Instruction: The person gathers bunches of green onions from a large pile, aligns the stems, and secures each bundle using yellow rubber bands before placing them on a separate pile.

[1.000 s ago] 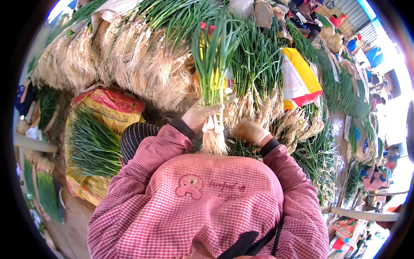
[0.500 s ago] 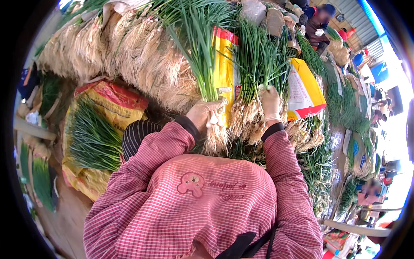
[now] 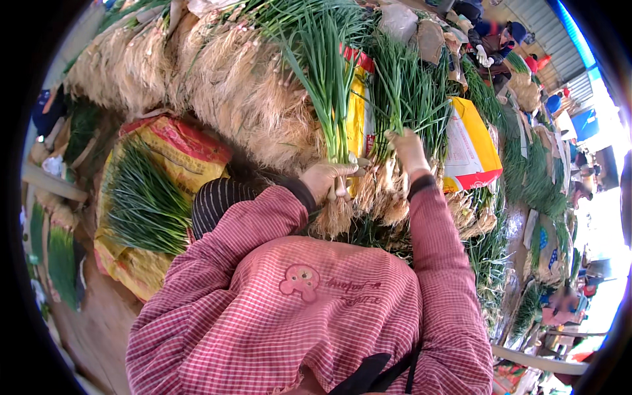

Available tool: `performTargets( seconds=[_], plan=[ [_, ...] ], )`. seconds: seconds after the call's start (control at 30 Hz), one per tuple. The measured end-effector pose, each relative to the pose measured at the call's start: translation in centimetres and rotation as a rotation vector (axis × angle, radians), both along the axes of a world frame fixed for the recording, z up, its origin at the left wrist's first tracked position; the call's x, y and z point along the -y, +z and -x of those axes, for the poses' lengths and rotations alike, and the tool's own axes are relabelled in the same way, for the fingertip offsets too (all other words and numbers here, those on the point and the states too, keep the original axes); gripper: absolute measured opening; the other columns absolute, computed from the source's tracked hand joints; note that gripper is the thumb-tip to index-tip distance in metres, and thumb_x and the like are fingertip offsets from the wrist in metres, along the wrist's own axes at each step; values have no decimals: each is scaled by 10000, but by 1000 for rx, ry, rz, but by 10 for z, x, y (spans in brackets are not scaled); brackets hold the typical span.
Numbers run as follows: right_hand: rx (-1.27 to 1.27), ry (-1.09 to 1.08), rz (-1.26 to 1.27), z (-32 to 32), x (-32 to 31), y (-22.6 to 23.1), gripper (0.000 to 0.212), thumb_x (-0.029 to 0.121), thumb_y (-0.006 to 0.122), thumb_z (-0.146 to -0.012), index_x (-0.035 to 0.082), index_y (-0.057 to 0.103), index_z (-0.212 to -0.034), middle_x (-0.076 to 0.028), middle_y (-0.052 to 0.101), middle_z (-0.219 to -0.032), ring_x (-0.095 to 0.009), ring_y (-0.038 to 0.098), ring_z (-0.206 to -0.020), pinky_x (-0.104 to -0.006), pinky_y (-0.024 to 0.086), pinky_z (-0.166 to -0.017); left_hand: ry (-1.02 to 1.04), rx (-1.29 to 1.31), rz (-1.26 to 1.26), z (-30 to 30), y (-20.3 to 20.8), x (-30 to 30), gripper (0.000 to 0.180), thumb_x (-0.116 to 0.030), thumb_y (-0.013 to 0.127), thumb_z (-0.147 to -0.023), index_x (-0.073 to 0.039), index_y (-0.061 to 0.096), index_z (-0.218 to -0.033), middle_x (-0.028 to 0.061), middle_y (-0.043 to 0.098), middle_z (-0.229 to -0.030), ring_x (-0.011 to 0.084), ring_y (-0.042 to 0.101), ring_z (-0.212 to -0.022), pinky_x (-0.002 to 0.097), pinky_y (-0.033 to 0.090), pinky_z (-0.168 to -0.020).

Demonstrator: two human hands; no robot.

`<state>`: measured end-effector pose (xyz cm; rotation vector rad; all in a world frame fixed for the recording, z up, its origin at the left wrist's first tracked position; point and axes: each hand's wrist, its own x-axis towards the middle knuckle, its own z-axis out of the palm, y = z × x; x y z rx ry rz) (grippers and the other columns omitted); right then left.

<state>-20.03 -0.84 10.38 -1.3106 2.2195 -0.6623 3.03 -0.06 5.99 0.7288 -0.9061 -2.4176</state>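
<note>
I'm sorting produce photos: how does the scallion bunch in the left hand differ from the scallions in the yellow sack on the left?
The held bunch stands upright, gripped by the left hand; the sack's scallions lie flat inside the yellow sack. The held bunch shows pale roots hanging below the hand; the sack's scallions show only green leaves. The held bunch is slimmer. Both have long green leaves.

I see a smock (image 3: 316, 316) in red-and-white small check covering my chest and both arms. On its front sits a pink cartoon patch (image 3: 301, 282) with round eyes, beside a line of embroidery. Both sleeves end in dark ribbed cuffs; the one on my left hand (image 3: 327, 179) shows at near centre, and the one on my right hand (image 3: 408, 150) just right of it. A black strap (image 3: 368, 372) crosses the near hem.
</note>
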Motion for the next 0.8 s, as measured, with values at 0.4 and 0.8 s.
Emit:
performTargets(
  seconds=[0.4, 0.8],
  plan=[
    [612, -295, 362, 15, -46, -57, 250, 261, 521, -982, 58, 609, -1097, -57, 654, -821, -106, 612, -666, -249, 553, -611, -81, 93, 68, 2, 9, -11, 234, -232, 719, -857, -22, 669, -948, 88, 675, -750, 88, 573, -460, 191, 369, -335],
    [1209, -318, 445, -76, -60, -41, 111, 110, 526, -963, 29, 589, -1007, 3, 530, -719, -98, 496, -613, -230, 455, -570, -164, 24, 77, 6, -8, -24, 351, -340, 508, -983, -16, 614, -897, 64, 611, -662, 185, 638, -489, 230, 436, -373]
  ],
)
